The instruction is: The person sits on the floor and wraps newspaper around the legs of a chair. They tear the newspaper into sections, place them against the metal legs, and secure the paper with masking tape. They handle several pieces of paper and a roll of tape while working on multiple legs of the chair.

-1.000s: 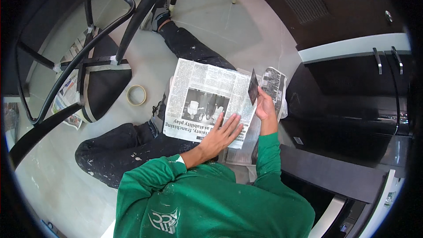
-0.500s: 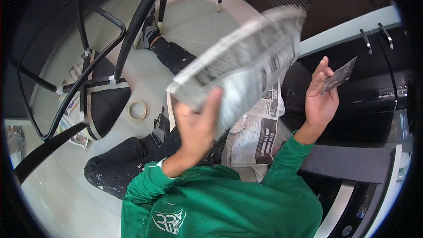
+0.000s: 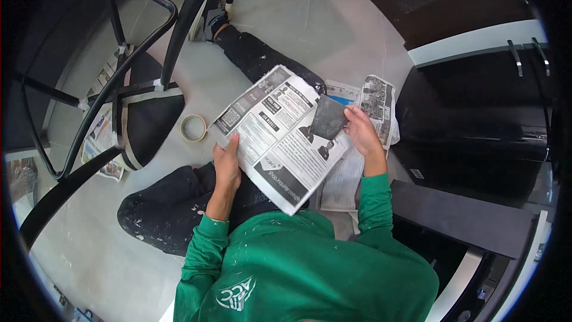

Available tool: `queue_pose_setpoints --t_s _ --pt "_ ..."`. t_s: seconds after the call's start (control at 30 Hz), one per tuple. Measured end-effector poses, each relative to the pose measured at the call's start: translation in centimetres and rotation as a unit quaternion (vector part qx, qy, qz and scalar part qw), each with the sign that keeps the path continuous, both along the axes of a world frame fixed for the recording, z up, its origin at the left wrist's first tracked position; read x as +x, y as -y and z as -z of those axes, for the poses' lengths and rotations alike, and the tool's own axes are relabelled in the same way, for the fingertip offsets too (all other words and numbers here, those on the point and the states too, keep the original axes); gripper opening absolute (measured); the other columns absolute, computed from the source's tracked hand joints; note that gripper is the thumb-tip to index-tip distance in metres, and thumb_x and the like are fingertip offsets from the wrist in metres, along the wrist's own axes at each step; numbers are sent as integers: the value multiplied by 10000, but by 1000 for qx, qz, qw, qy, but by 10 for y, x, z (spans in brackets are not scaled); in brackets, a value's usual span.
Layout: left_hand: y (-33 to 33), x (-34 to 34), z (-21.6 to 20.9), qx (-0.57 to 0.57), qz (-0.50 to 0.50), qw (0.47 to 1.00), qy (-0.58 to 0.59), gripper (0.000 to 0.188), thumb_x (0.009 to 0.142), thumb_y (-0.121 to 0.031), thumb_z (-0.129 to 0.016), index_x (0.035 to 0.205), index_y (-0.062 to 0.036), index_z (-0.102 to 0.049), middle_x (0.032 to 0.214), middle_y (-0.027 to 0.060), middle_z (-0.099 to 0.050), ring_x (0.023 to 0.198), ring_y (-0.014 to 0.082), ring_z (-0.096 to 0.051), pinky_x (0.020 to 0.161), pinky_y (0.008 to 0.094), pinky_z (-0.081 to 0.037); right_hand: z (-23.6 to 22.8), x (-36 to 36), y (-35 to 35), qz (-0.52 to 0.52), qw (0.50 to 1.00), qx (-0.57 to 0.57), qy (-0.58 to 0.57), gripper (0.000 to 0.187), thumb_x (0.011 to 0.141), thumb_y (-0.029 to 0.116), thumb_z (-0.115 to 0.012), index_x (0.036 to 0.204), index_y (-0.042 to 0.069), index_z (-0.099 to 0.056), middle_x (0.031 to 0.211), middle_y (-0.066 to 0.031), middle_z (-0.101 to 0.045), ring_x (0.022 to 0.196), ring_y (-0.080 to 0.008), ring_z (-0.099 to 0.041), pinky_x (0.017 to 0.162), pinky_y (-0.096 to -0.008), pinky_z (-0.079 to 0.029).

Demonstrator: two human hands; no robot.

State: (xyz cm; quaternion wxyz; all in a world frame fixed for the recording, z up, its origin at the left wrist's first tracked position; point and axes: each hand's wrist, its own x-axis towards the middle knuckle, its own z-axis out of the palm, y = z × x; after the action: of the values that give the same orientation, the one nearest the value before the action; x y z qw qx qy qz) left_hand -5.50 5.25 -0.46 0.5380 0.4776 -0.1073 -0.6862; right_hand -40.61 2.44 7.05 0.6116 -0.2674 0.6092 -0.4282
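Note:
A folded sheet of newspaper lies tilted over my lap, its printed face up. My left hand grips its left edge, thumb on top and the other fingers hidden beneath. In my right hand is a dark grey square that looks like sandpaper, pinched at its right corner. The square overlaps the newspaper's upper right part; whether my right fingers also touch the newspaper I cannot tell.
More newspaper lies on the floor beyond my right hand. To the left, an upside-down black stool rests on newspaper, near a roll of tape. Black cabinets stand at the right, with an opened drawer below.
The newspaper, raised and blurred before, has come down flat over my lap. My right hand has moved left with the dark square, from beside the cabinets to above the newspaper.

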Motion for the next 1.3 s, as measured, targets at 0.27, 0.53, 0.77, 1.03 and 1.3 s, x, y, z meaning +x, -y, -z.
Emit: queue_pose_setpoints --t_s 0.27,0.53,0.77,1.03,1.3 --pt "-11 16 23 -64 -84 953 285 577 994 -97 -629 1483 73 -373 1498 208 -462 1384 278 -448 1163 365 -334 13 0 1 11 998 -24 -63 219 1058 233 -577 1207 74 -583 1036 -21 -677 894 -103 -643 800 -263 -503" --pt "-27 -82 -71 -465 297 633 543 1064 777 -410 -846 1591 -32 -276 1637 280 -230 1514 495 -203 1228 633 -123 15 -1 14 38 996 -82 -27 233 1039 238 -615 1206 75 -613 1059 -7 -672 949 -88 -607 828 -264 -486" --pt "-53 -114 -62 -454 435 485 607 1105 706 -311 -861 1597 -58 -259 1647 230 -221 1529 400 -217 1244 599 -123 -20 -49 -20 216 962 -160 -35 292 1041 249 -600 1259 56 -569 1191 -58 -667 1090 -178 -632 935 -385 -487" --pt "-48 -105 -61 -445 390 601 536 688 747 -121 -739 1379 -10 -492 1459 214 -452 1301 370 -473 1106 528 -352 -10 -72 -105 174 984 17 -42 164 1011 193 -626 1133 87 -600 1129 -31 -661 1057 -152 -634 922 -342 -487" --pt "-45 -98 -53 -431 314 690 491 147 747 -16 -770 866 -17 -683 1097 106 -685 993 335 -628 854 430 -515 -6 -66 -117 131 988 42 -65 171 983 254 -670 1085 120 -639 975 32 -644 871 -95 -603 718 -272 -446"
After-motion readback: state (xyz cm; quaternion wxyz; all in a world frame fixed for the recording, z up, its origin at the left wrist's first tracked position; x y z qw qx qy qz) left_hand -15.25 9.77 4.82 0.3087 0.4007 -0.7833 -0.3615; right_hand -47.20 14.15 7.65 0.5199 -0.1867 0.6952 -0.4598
